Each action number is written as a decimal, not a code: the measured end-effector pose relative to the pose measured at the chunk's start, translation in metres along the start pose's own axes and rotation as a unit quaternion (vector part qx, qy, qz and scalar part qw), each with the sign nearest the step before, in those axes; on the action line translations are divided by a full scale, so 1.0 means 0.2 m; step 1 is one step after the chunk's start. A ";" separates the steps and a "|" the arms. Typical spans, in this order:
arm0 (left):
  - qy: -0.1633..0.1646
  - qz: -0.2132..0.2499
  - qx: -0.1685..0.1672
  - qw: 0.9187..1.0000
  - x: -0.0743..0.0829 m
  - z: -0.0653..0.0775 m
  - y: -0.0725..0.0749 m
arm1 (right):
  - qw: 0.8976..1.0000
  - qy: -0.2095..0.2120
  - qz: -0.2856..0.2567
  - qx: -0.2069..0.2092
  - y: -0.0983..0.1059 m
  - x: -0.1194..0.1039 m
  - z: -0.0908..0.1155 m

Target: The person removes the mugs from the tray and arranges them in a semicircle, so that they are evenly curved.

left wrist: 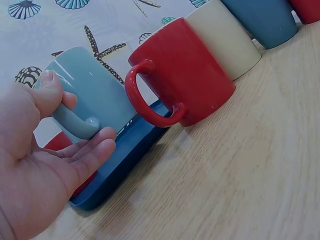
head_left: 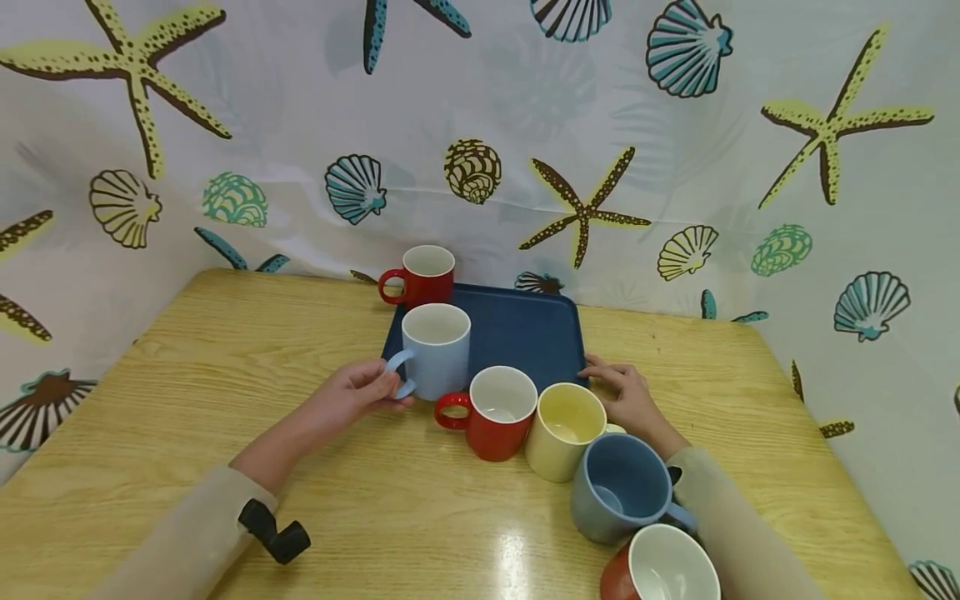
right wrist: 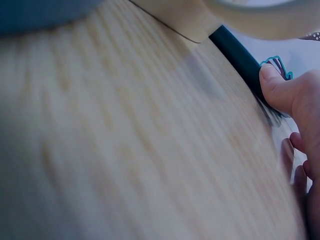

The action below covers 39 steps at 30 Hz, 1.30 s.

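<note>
My left hand [head_left: 367, 385] holds the handle of a light blue mug [left wrist: 90, 90], thumb on top and fingers underneath. The mug is upright at the near left part of a dark blue tray [head_left: 517, 325]; whether its base bears fully on the tray I cannot tell. Behind it, a red mug [head_left: 429, 283] stands at the tray's far left corner. At the tray's near right corner rests my right hand [head_left: 624, 396], its thumb [right wrist: 277, 87] against the rim. Just in front of the tray, another red mug [left wrist: 185, 75] stands with its handle toward the left.
From that red mug a line of mugs curves toward the near right: a cream-yellow mug [head_left: 558, 446], a darker blue mug [head_left: 600, 508] and a third red mug [head_left: 618, 575]. My right forearm passes close beside them. A patterned curtain [head_left: 300, 100] hangs behind the wooden table [head_left: 360, 517].
</note>
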State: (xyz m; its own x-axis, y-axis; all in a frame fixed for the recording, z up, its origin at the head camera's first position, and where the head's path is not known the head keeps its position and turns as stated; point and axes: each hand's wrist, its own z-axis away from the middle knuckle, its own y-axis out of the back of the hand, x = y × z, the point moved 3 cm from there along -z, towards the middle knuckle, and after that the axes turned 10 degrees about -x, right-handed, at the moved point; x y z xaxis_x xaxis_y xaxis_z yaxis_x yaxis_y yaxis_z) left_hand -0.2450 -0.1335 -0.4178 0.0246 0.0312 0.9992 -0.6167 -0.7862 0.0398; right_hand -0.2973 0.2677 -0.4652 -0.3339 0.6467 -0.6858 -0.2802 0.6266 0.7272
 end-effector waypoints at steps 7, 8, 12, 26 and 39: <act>-0.009 -0.024 0.007 1.000 0.03 0.08 0.00 | 1.000 -0.002 -0.004 -0.001 0.00 0.00 0.00; -0.011 -0.027 0.009 1.000 0.03 0.09 0.00 | 1.000 -0.002 -0.005 0.000 0.00 0.00 0.00; -0.020 -0.036 0.014 0.999 0.04 0.13 0.00 | 1.000 -0.001 0.000 -0.001 -0.01 0.01 0.00; -0.020 -0.067 -0.011 0.998 0.02 0.32 0.03 | 1.000 -0.009 -0.003 -0.002 0.00 0.01 0.00; -0.045 0.014 -0.101 0.994 -0.04 0.41 -0.03 | 1.000 0.001 -0.008 -0.002 0.00 0.01 0.00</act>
State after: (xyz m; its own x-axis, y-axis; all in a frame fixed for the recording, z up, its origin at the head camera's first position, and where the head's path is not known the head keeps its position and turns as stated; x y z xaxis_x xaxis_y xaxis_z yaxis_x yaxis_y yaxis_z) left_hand -0.1763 -0.1802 -0.4253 0.0697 -0.0525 0.9962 -0.7628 -0.6463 0.0193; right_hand -0.2977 0.2689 -0.4666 -0.3302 0.6355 -0.6980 -0.2894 0.6357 0.7157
